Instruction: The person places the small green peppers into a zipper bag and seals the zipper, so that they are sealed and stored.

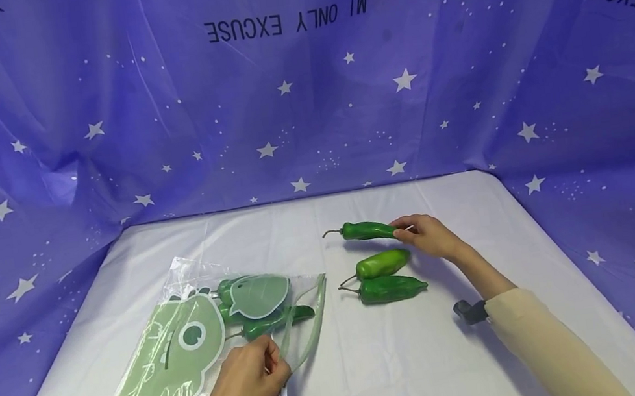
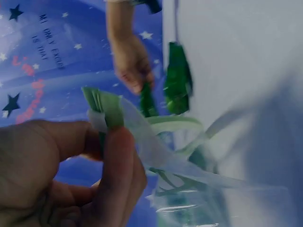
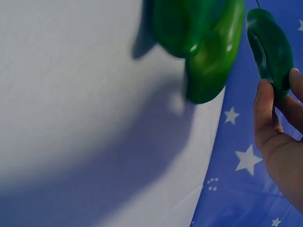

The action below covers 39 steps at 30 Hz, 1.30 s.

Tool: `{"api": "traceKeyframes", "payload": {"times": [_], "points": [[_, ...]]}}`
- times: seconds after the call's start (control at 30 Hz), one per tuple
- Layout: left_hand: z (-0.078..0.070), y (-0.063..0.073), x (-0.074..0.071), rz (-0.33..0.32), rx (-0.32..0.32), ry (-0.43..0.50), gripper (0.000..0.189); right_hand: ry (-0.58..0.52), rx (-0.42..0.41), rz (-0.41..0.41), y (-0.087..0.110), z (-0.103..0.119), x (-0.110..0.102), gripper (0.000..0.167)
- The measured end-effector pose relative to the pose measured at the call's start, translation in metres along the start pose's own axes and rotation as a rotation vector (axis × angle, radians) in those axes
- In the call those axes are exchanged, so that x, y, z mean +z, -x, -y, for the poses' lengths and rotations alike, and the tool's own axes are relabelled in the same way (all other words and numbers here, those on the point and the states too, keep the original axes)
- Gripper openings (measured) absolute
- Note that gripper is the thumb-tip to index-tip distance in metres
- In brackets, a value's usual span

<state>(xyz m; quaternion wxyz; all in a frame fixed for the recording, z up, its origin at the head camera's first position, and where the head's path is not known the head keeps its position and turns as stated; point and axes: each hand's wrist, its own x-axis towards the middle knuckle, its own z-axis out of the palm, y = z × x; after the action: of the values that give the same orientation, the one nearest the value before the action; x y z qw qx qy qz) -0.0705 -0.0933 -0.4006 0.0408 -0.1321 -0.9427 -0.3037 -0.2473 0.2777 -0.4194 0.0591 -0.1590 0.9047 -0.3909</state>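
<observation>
My right hand pinches the tip of a dark green pepper, its thin stem pointing left; the right wrist view shows thumb and fingers around the pepper's end. Just in front of it lie a lighter green pepper and another dark green pepper, side by side. My left hand pinches the near corner of the open mouth of a clear zip bag printed with a green cartoon face. In the left wrist view, thumb and finger grip the bag's green zip strip. Several green peppers lie inside the bag.
A white cloth covers the table. Purple curtains with stars and lettering rise behind and at both sides. On the right wrist sits a small black device at the beige sleeve.
</observation>
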Motion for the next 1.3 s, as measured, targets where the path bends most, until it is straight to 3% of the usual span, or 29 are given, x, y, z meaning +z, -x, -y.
{"api": "traceKeyframes", "payload": {"times": [0.27,0.4,0.47,0.63,0.8,1.03,1.3], "points": [[0.012,-0.027,0.021,-0.219,-0.037,-0.013,0.011,-0.086,-0.053,0.015,0.000,0.017,0.003,0.033],[0.014,-0.038,0.028,-0.207,-0.064,0.041,0.007,-0.106,-0.056,0.033,0.004,0.034,0.007,0.032],[0.013,-0.040,0.030,-0.172,-0.085,0.068,0.006,-0.116,-0.051,0.044,0.005,0.037,0.011,0.032],[0.009,-0.041,0.034,-0.123,-0.117,0.063,0.011,-0.114,-0.069,0.078,0.001,0.032,0.017,0.031],[0.005,-0.041,0.035,-0.131,-0.109,0.079,0.014,-0.069,-0.134,0.099,0.002,0.037,0.021,0.026],[0.003,-0.036,0.039,-0.177,-0.102,0.191,0.009,-0.062,-0.171,0.089,-0.007,0.048,0.042,0.026],[-0.005,-0.032,0.038,-0.244,-0.050,0.181,0.010,-0.063,-0.212,0.033,-0.020,0.057,0.067,0.028]]}}
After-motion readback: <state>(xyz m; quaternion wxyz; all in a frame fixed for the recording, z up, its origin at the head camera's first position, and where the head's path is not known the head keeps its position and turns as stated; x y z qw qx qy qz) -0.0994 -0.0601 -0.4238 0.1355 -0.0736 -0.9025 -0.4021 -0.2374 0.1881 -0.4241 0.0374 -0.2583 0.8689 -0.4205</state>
